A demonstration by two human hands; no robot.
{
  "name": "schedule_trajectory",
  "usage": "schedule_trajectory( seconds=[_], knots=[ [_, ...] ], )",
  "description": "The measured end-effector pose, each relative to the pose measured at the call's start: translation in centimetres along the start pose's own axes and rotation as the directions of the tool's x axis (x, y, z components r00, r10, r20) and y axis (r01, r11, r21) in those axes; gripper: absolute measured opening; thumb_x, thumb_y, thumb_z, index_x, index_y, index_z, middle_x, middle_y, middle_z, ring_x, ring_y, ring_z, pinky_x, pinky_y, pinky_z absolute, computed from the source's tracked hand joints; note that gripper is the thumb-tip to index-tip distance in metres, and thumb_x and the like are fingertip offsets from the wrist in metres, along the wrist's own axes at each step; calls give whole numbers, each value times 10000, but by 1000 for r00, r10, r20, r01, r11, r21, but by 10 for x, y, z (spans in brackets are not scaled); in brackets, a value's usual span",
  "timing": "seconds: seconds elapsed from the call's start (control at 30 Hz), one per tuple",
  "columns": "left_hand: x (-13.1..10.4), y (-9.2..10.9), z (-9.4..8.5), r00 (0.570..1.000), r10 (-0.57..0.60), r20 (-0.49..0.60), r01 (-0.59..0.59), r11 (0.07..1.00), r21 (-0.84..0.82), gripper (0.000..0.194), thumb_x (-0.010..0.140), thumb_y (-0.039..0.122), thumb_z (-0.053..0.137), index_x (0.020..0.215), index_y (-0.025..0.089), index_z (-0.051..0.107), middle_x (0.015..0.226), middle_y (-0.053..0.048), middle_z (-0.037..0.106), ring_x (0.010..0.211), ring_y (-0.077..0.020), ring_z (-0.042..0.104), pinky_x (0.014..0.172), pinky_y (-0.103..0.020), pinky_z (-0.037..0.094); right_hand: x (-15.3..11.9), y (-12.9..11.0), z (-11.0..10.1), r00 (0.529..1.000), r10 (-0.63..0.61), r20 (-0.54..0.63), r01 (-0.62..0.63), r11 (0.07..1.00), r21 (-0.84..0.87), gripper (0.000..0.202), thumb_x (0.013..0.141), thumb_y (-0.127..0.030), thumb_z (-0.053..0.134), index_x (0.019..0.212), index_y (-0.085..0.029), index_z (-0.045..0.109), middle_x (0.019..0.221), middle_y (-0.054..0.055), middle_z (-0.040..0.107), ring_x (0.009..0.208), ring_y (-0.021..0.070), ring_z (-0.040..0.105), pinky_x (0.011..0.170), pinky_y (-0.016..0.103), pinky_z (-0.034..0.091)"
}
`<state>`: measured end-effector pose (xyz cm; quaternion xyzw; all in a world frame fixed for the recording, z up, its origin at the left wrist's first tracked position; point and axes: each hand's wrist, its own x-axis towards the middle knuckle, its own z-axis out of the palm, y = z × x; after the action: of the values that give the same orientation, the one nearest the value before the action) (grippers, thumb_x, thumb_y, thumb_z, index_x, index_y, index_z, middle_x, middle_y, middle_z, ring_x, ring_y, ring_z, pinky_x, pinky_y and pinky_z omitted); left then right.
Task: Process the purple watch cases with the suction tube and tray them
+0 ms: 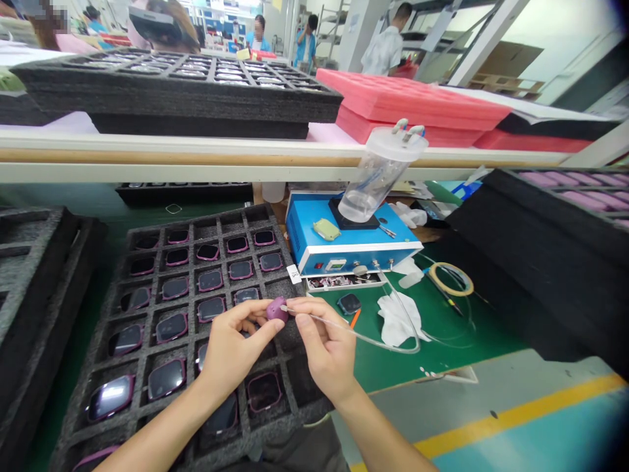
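Observation:
My left hand (233, 344) pinches a small purple watch case (276, 309) between thumb and fingers, tilted on its side. A clear thin tube (376, 341) runs into my right hand (327, 347), which grips its end close to the tip. That tip meets the case, or sits right beside it; I cannot tell which. Both hands are above a dark foam tray (205, 228) with rows of square compartments, many holding purple-framed watches with dark screens (167, 378). My forearms hide part of the tray.
A blue control box (354, 252) carries a clear cylinder (366, 190) and a yellow-green piece (326, 229). Right of my hands lie a dark watch (348, 303), a white wipe (400, 321) and a tape roll (452, 278). Black foam trays (196, 92) and red foam (403, 98) fill the shelf.

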<state>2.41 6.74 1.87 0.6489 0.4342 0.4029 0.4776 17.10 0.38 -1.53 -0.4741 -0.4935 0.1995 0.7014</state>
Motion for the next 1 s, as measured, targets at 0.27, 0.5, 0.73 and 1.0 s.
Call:
schedule_trajectory(
  seconds=[0.27,0.5,0.73,1.0],
  knots=[
    [0,0,0,1000,-5,4,5,1000,-6,238,731,275,858,953,192,886,715,-29,787,593,-144,663,558,-216,534,1,-1,0,1000,0,-1,0,1000,-11,149,1020,-235,632,1011,-241,781,1012,72,808,984,194,789,839,318,671],
    [0,-2,-1,1000,4,5,-4,1000,7,247,735,273,856,963,185,886,725,-35,793,595,-148,663,554,-219,536,0,1,0,1000,2,3,-2,1000,-1,147,1021,-217,632,1029,-244,776,1028,66,802,994,187,780,860,314,663],
    [0,-3,0,1000,29,11,-30,999,27,256,748,268,852,992,198,888,773,-40,816,625,-150,687,576,-214,549,1,0,-1,1000,-11,9,11,1000,-11,159,1019,-189,625,1037,-244,774,1024,58,799,986,171,775,871,290,653],
    [1,-2,0,1000,26,13,-26,999,35,250,746,272,843,979,193,889,714,-25,791,587,-142,662,557,-213,533,0,1,-2,1000,-10,15,10,1000,-19,169,1019,-183,625,1040,-255,776,1028,39,795,990,151,767,886,260,639]
  ],
)
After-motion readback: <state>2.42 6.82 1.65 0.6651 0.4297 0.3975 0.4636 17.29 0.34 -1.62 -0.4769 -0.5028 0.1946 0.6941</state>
